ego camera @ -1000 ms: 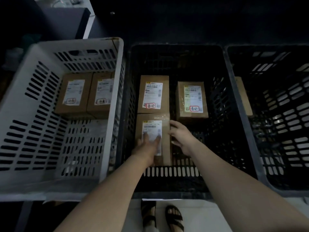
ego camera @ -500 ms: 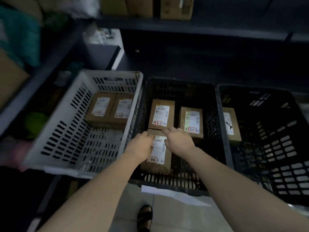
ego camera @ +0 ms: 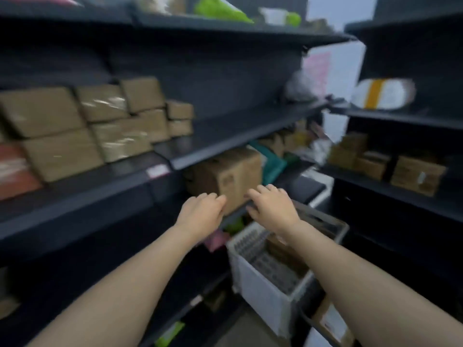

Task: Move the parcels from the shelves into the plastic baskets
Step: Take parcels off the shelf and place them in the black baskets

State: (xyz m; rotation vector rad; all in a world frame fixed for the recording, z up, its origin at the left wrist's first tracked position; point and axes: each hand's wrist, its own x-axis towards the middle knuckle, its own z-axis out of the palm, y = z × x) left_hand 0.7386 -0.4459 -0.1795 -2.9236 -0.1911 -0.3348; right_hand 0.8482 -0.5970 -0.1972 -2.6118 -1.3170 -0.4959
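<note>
Dark shelving point(ego camera: 75, 204): cardboard parcel point(ego camera: 225, 175) stood corner-forward, long axis blurred. Left hand point(ego camera: 200, 212) and right hand point(ego camera: 271, 207) hovered just before it, apart, fingers relaxed, gripping nothing.

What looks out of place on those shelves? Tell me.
Nothing is spilled or visibly damaged, though the frame is blurred. Only the large carton on the lower shelf looks askew: a corner points outward, unlike the squarer stacked parcels above. The left hand and right hand are empty in front of it.
</note>
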